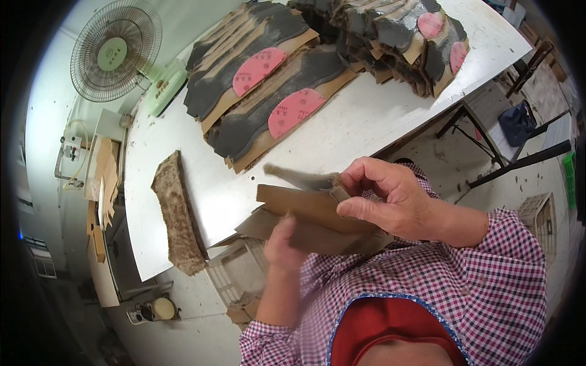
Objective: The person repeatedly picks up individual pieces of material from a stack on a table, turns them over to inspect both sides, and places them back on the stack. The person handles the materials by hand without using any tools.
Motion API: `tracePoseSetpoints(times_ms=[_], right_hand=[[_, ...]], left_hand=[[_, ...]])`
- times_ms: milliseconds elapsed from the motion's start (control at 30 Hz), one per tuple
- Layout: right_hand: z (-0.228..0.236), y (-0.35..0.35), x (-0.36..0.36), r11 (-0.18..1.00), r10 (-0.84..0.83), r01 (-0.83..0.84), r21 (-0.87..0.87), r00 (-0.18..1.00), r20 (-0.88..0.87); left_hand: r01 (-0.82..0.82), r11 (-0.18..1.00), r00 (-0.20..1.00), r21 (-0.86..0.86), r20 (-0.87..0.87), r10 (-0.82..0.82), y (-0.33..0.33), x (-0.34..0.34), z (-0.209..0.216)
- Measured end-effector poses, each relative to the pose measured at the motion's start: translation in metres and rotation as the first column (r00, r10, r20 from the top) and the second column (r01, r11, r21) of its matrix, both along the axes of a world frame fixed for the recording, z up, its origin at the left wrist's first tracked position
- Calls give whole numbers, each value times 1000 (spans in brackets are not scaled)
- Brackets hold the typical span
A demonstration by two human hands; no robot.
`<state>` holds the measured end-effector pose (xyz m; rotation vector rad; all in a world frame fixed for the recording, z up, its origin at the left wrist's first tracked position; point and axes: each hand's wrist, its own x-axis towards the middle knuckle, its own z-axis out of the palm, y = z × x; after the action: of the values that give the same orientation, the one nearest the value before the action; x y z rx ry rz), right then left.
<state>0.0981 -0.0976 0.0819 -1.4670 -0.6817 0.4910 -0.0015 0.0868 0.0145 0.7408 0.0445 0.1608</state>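
Note:
Over the near edge of the white table, both my hands hold several flat brown leather-like pieces (296, 200), overlapping and partly folded. My right hand (397, 204) is closed, pinching their right edge between thumb and fingers. A narrow greyish strip with a fuzzy edge (299, 177) sticks out leftward from beside its fingertips. My left hand (284, 247), smeared by motion, has its thumb on top of the brown pieces; its other fingers are hidden beneath them. To the left, a mottled brown furry piece (177, 213) lies at the table's edge, its lower end overhanging.
Stacks of dark-grey and tan pieces (262, 67) with pink labels (296, 113) cover the far part of the white table (360, 137). A second furry-edged stack (397, 43) stands farther right. A fan (113, 55) is at the far left. Below the table sits a plastic basket (235, 271).

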Motion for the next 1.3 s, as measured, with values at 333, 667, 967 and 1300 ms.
tracePoseSetpoints(times_ms=[333, 667, 967, 1300], right_hand=[[-1, 2, 6, 999, 1, -9, 35, 977, 215], [12, 29, 50, 826, -91, 235, 513, 953, -291], [-5, 50, 108, 806, 20, 331, 491, 813, -581], [-75, -10, 33, 992, 120, -117, 43, 795, -595]], left_hand=[[23, 997, 999, 68, -48, -20, 0, -1, -6], [287, 950, 908, -122, 349, -229, -2, 13, -53], [435, 847, 890, 306, -287, -353, -42, 4, -12], [172, 892, 981, 417, -159, -115, -30, -4, 1]])
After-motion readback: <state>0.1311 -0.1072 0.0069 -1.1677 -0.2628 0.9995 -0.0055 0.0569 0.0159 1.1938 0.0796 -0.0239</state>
